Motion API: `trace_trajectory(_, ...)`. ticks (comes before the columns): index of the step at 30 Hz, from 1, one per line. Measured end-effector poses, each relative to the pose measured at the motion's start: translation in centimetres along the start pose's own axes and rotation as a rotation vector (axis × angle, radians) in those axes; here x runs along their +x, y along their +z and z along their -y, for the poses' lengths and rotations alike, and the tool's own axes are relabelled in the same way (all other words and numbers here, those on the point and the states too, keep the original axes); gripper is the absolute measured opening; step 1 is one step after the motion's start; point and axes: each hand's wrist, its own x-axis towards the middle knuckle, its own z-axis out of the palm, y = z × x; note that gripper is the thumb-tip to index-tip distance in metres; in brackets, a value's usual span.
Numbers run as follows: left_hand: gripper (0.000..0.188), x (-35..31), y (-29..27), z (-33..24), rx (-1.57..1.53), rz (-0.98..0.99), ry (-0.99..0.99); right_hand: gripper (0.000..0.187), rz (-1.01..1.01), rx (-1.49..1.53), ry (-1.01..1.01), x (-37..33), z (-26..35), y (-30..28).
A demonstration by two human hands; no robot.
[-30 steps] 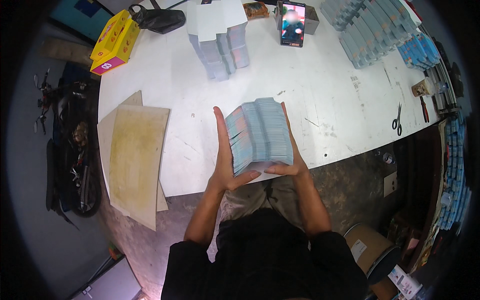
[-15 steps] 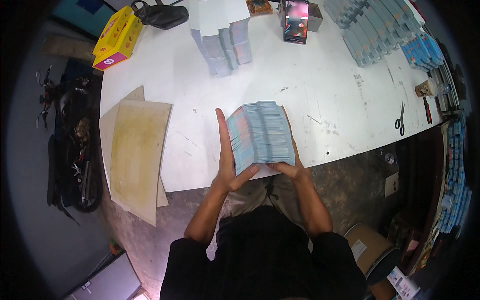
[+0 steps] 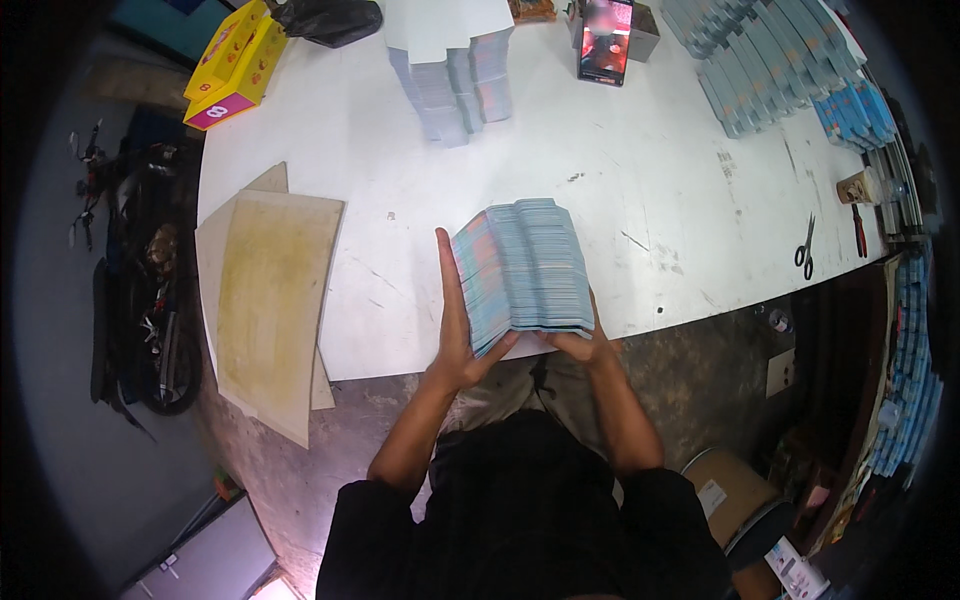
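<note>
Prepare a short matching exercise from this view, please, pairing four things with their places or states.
Things
1. Scissors
2. Phone
3. Left hand
4. Beige board

Places or states
A. Along the left side of the held paper stack
B. Lying toward the right of the table
C. Yellow-tinged, at the table's left
D. Lit up, at the table's far side

Pairs: 1-B; 2-D; 3-A; 4-C

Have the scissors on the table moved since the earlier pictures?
No. Against the red-handled tool on the white table, the scissors keep the same place; both drift alike across the picture, so the camera moved instead.
</note>
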Motion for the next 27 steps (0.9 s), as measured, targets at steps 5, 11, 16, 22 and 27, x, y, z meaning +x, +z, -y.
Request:
trace_trajectory(5,0.126,-0.6,0.0,-0.8,0.074,0.022,0.088,0.126,0.009,-0.039,-0.027,-1.0,-1.8,-0.4)
trace_trajectory(11,0.128,-1.0,-0.5,0.7,0.102,0.05,-0.002,0.125,0.054,-0.203,-0.11,-0.1,-0.8,-1.4)
trace_trajectory(16,0.133,0.1,-3.4,0.7,0.369,0.096,-0.021,0.133,0.1,-0.31,-0.235,1.3,0.3,-2.9)
trace_trajectory(22,0.11,3.2,-4.0,0.6,0.305,0.147,0.111,0.123,0.219,-0.56,-0.278,4.0,2.5,-4.2)
trace_trajectory(27,0.092,2.3,-3.5,-2.2,0.147,0.151,-0.05,0.1,0.137,-0.391,-0.155,1.7,4.5,-3.0)
